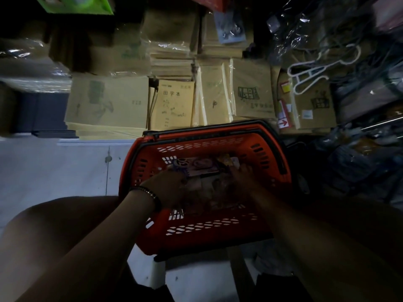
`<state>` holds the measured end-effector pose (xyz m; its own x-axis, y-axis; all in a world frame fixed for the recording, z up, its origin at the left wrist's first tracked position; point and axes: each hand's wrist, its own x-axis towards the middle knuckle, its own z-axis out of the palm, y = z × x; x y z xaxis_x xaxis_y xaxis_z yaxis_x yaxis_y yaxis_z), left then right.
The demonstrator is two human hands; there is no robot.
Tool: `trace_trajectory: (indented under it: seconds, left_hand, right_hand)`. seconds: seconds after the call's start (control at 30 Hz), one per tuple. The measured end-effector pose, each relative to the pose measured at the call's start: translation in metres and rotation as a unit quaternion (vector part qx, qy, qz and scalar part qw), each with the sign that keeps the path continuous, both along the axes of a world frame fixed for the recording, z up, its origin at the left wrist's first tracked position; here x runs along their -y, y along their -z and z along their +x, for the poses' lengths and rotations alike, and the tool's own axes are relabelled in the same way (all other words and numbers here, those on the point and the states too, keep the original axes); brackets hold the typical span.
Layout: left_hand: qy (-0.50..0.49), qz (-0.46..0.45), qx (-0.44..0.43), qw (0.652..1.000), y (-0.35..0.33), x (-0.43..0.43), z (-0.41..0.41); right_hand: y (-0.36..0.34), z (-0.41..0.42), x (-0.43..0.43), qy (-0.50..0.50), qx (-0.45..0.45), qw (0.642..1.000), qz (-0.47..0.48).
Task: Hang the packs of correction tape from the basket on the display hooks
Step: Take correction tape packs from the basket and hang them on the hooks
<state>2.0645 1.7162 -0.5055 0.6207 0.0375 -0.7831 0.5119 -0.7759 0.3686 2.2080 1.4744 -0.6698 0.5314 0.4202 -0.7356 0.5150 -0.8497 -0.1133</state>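
Observation:
An orange plastic basket [259, 153] with black handles stands on a white stool just below me. Several packs of correction tape [202, 167], purple and pale, lie in its bottom. Both my hands are down inside the basket. My left hand [168, 188], with a dark bead bracelet at the wrist, rests on the left side of the packs with its fingers curled on one. My right hand [242, 175] lies on the right side of the packs, fingers bent over them. In the dim light the exact grip is hard to see. No display hooks are in view.
Stacks of brown-covered exercise books [174, 103] fill the shelf behind the basket. White wire hangers [309, 68] and plastic-wrapped goods [327, 29] pile up at the right. A white cabinet front [65, 166] is at the left. My knee [54, 232] is at bottom left.

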Motion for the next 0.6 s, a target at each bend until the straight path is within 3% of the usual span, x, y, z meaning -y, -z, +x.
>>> trace_trajectory:
  seconds: [0.2, 0.43, 0.53, 0.6]
  left_hand:
    - [0.025, 0.012, -0.006, 1.0, 0.004, 0.0, -0.003]
    - [-0.07, -0.022, 0.099, 0.992, -0.005, 0.01, -0.009]
    - [-0.132, 0.0, 0.142, 0.981, -0.01, 0.012, -0.007]
    - [-0.155, 0.026, 0.147, 0.977, -0.009, 0.006, -0.007]
  right_hand:
    - [-0.029, 0.004, 0.006, -0.025, -0.04, 0.995, 0.088]
    - [-0.117, 0.007, -0.058, -0.033, -0.225, 0.955, 0.19]
    - [-0.132, -0.001, -0.08, -0.018, -0.219, 0.944, 0.248]
    - [-0.129, -0.007, -0.082, 0.057, -0.204, 0.931, 0.297]
